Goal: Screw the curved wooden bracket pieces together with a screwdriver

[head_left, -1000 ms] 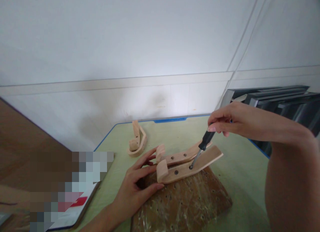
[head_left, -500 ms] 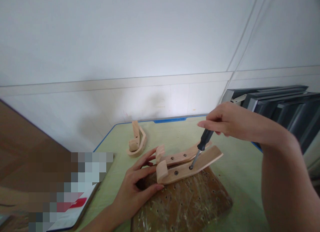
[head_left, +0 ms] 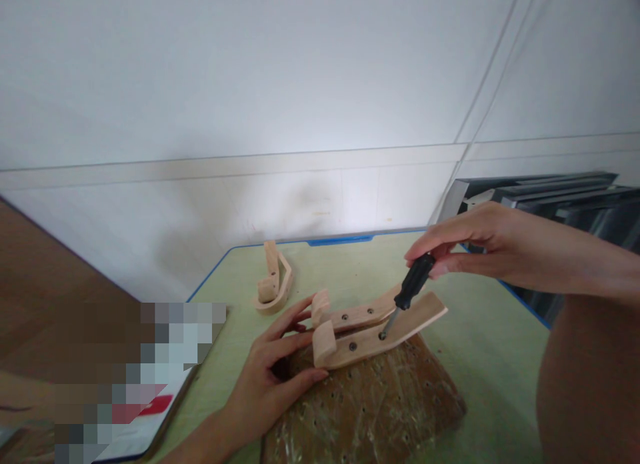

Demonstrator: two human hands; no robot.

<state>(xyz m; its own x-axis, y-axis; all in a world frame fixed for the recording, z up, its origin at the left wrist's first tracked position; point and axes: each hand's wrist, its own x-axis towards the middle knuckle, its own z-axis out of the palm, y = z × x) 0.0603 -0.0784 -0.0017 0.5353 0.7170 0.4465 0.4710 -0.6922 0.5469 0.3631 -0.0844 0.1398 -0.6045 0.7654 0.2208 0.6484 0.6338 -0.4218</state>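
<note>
Two curved wooden hooks lie side by side on a tape-covered brown board [head_left: 370, 404]. My left hand [head_left: 273, 357] grips their curled ends, thumb on the near hook [head_left: 360, 344] and fingers at the far hook [head_left: 357, 316]. Between the fingertips of my right hand [head_left: 450, 247] is the black handle end of a screwdriver [head_left: 413, 284]. It leans to the right, its tip in the upper screw hole of the near hook. Dark screw heads show in the other holes of both hooks.
Behind my left hand, more wooden hooks [head_left: 275, 284] lie on the pale green tabletop [head_left: 340, 267], which has a blue edge. Dark grey panels [head_left: 575, 197] lean at the right by a white wall [head_left: 320, 84]. A blurred-out patch covers the left side.
My right hand has turned on the screwdriver handle, its wrist swinging right and the fingers opening out to a fingertip hold. My left hand and the hooks stay put.
</note>
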